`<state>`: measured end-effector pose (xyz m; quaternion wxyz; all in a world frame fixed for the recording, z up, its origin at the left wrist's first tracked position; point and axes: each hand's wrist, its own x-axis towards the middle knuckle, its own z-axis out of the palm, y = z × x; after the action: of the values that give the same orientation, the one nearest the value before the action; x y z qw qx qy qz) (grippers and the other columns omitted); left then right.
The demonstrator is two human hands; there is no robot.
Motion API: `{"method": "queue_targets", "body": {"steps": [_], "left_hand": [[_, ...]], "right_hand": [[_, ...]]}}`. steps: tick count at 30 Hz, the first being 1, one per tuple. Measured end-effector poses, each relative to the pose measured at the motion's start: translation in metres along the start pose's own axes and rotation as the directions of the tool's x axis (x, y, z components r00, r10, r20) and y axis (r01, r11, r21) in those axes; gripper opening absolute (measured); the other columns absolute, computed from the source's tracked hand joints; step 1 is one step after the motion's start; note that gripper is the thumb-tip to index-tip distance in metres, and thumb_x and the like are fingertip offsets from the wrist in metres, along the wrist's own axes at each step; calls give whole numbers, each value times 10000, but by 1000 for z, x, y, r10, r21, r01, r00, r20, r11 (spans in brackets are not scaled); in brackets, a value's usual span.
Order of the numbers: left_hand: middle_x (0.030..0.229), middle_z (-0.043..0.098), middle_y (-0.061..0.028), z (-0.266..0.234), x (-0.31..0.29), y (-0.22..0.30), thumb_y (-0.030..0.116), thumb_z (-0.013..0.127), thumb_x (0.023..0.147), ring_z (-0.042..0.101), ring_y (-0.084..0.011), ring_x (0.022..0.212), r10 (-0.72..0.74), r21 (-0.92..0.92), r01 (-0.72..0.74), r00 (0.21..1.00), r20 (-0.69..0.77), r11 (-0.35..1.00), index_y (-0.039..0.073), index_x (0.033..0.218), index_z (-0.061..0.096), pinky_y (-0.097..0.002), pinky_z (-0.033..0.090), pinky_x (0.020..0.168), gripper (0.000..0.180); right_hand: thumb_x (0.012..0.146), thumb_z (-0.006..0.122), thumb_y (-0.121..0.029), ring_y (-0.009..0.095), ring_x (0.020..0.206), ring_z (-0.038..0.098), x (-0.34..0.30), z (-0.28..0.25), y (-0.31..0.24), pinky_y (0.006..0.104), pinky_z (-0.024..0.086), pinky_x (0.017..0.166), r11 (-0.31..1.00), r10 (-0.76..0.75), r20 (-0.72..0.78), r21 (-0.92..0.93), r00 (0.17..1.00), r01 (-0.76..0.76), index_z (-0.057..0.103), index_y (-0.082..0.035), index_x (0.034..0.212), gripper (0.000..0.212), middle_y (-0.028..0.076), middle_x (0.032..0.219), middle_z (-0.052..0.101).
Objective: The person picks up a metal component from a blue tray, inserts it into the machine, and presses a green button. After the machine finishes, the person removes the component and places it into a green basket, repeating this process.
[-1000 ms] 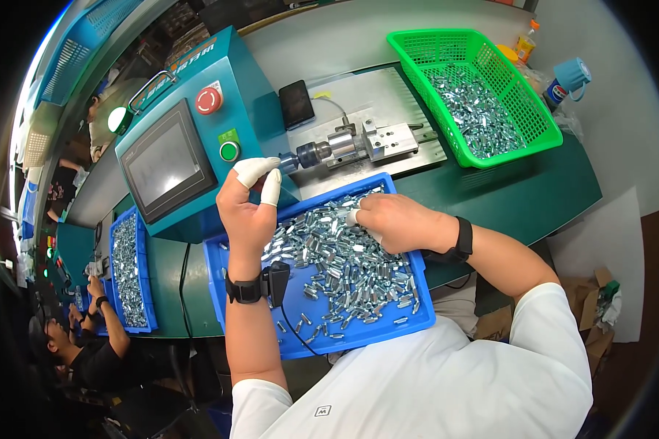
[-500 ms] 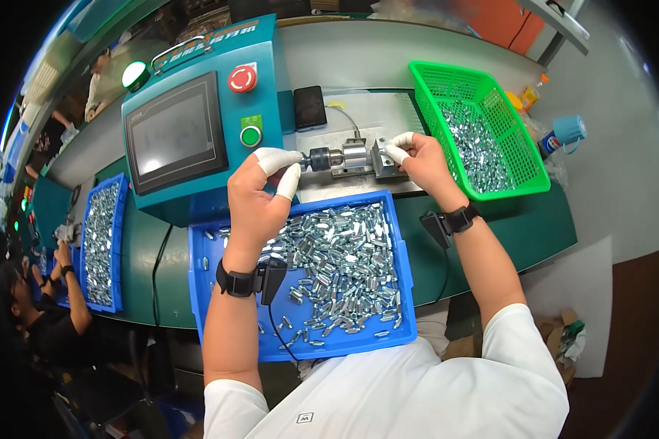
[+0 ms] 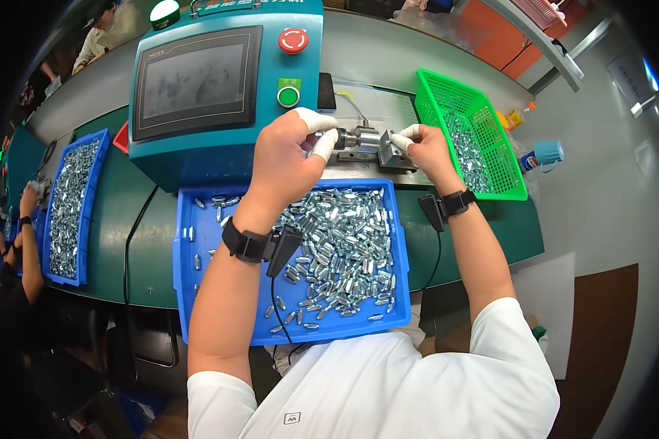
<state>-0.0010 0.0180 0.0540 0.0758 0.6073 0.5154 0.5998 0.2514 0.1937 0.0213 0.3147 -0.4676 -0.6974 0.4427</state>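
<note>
Thumb and fingers of my left hand (image 3: 293, 152), in white finger cots, close round the left end of a black chuck (image 3: 340, 138) on a small bench fixture. Right of the chuck sits a silver metal cylinder (image 3: 367, 140), then a metal block (image 3: 389, 151). At that block my right hand (image 3: 427, 151) pinches with cot-covered thumb and finger; what lies between them is too small to make out. Below my hands, a blue tray (image 3: 293, 339) holds many loose shiny hexagonal metal pieces (image 3: 344, 256). Each wrist wears a black strap with a small corded device.
Left of the fixture stands a teal machine with a screen (image 3: 198, 84), a red stop button (image 3: 293, 41) and a green button (image 3: 288, 96). A green basket (image 3: 501, 150) of metal pieces sits at right, beside a blue cup (image 3: 549, 152). Another blue tray (image 3: 86, 208) lies far left, near a co-worker's arm (image 3: 31, 245).
The whole view has shifted with my head. My left thumb has come in closer to the chuck; my right hand stays at the metal block.
</note>
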Motion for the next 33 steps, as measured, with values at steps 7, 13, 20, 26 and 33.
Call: {"method": "queue_targets", "body": {"steps": [7,13,20,26,33], "left_hand": [[915,724,-86,-3,-3,0,68,771,893,680,-194,729,26,-19,-26,1000,6,999,61,1040,794,-317,551,677,149],[923,726,-92,-3,-2,2,63,766,896,698,-211,757,5,-29,-4,1000,14,1000,51,1043,789,-322,564,701,149],[962,742,-105,-4,-3,3,42,762,897,712,-217,784,23,-1,-23,999,46,1000,33,1065,783,-322,573,723,169],[971,750,-97,-3,-2,8,1,763,899,687,-173,767,13,24,-13,999,37,1000,21,1073,785,-294,552,708,177],[956,746,-79,-4,0,7,-15,761,909,650,-136,743,18,78,-21,999,44,997,21,1070,789,-269,519,687,168]], "right_hand": [[886,909,-242,96,624,600,0,-6,-10,293,451,557,977,113,-50,-175,992,-120,753,-26,804,279,42,752,728],[872,921,-278,122,622,603,0,-3,-7,322,437,554,973,156,-73,-158,985,-166,748,-19,769,329,54,735,722],[887,897,-217,96,625,547,0,14,-10,302,409,561,990,80,-57,-113,995,-86,751,-19,772,271,17,715,679],[892,906,-209,108,623,549,5,13,-8,310,433,571,994,66,9,-92,998,-65,734,-16,750,294,27,712,681],[880,911,-214,111,624,578,8,16,2,327,468,572,1000,0,44,1,999,0,720,-19,706,324,39,681,685]]}}
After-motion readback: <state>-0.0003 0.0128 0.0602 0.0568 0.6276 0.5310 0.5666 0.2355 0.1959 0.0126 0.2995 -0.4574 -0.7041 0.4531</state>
